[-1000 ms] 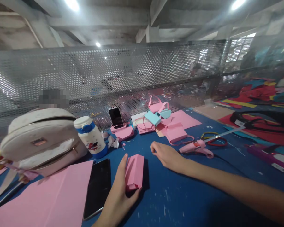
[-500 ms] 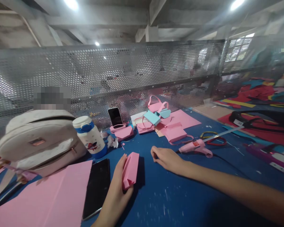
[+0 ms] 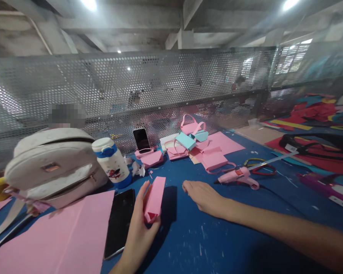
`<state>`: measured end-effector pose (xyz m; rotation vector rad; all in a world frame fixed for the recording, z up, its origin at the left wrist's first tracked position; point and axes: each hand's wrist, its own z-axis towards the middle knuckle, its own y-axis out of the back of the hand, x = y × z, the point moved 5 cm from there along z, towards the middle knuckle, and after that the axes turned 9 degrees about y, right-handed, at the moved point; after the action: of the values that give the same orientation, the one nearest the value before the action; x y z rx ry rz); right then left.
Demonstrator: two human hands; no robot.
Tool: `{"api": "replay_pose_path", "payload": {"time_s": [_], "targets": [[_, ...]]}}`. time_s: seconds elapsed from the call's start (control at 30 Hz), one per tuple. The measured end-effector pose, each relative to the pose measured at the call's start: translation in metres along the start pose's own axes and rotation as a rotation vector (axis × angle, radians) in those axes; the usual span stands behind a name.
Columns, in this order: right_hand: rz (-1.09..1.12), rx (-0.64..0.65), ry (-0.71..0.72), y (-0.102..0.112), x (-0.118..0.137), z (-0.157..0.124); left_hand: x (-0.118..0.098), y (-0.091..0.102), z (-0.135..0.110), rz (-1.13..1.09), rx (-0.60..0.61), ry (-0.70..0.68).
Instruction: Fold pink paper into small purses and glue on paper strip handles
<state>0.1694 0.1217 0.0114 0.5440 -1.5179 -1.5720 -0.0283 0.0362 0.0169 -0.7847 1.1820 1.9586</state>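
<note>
A flat phone [image 3: 120, 220] and pink sheet [image 3: 60, 232] lie left of the left hand [image 3: 141, 230], a bottle [image 3: 112, 165] beyond. The right hand [image 3: 204, 196], loosely curled near the glue gun [image 3: 236, 176], hides its grasp. Tilted over the desk [image 3: 194, 243], the pink, narrow, folded box [image 3: 156, 197] sits between left thumb and fingers.

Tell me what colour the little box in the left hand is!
Pink. The box in the left hand shows best in the head view.

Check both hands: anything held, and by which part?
The left hand holds a folded pink paper box, fingers along its left long side, thumb at the near end. The right hand is curled; nothing shows in it.
</note>
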Motion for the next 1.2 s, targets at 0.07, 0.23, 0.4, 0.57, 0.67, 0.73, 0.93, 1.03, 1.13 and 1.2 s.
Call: {"api": "replay_pose_path", "payload": {"time_s": [0.07,0.23,0.4,0.57,0.67,0.73,0.93,1.03,1.13,1.2], "targets": [[0.006,-0.021,-0.012,0.002,-0.002,0.002,-0.001,0.002,0.000,-0.024,-0.024,0.004],[0.108,-0.107,-0.004,0.015,0.000,0.014,-0.006,0.006,0.001,-0.068,-0.067,0.011],[0.209,-0.088,0.038,0.009,0.007,0.030,-0.012,0.012,0.002,-0.068,-0.141,-0.026],[0.199,-0.076,0.042,-0.003,0.007,0.034,-0.013,0.013,0.000,-0.074,-0.145,-0.040],[0.159,-0.072,0.064,-0.005,0.010,0.032,-0.012,0.012,-0.001,-0.066,-0.138,-0.039],[0.131,-0.063,0.083,-0.005,0.014,0.031,-0.012,0.012,-0.001,-0.064,-0.136,-0.044],[0.104,-0.043,0.094,-0.005,0.019,0.035,-0.013,0.012,0.000,-0.077,-0.128,-0.046],[0.115,-0.043,0.109,-0.003,0.019,0.037,-0.013,0.012,0.000,-0.065,-0.128,-0.052],[0.108,-0.041,0.119,-0.001,0.021,0.037,-0.012,0.012,-0.001,-0.057,-0.128,-0.051],[0.081,-0.044,0.114,0.001,0.022,0.037,-0.011,0.012,0.000,-0.057,-0.129,-0.050]]}}
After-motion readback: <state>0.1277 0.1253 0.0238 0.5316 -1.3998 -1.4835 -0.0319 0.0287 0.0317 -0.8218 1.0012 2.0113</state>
